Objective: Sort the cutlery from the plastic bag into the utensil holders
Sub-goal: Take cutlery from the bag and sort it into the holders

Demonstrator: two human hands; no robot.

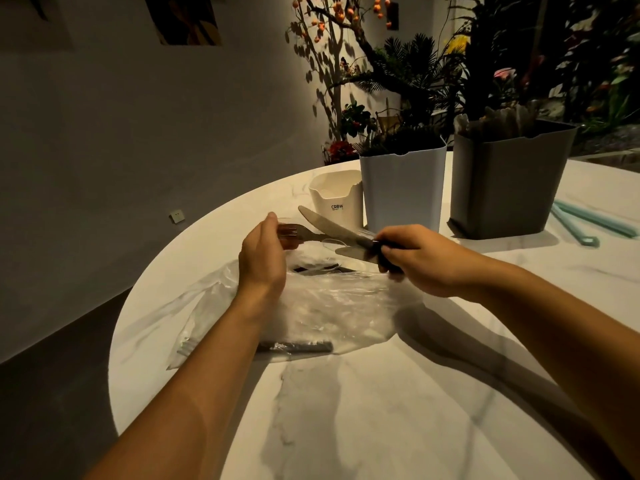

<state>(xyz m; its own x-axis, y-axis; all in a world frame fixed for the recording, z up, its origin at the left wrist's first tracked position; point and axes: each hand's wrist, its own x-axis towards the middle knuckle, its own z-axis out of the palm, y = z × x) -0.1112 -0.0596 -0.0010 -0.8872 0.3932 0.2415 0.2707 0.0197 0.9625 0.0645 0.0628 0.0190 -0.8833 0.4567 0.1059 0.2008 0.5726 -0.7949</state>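
**Cutlery bunch lifted out, holders next**

Right hand grips a bunch of cutlery by the dark handles: two knives, blades pointing left, plus a fork w/ tines toward the left hand. Left hand is up beside the fork tines, thumb raised, fingers curled on the far side; can't tell if it's pinching the fork or just steadying it. Plastic bag lies under both hands, crumpled, w/ at least one more dark-handled piece inside, near the left forearm.

To do this step well, I'd say: peel one item off the bunch w/ the left hand while the right keeps the handles tight, then drop each type handle-down in its own holder. Small white holder sits just beyond the knife tips, taller white holder right of it, grey holder beyond the right hand (something pale already sticks out of it).

Surface: round white marbled table, a few pale green straws far right. Room is dim, grey wall, plants and flowers behind the holders.
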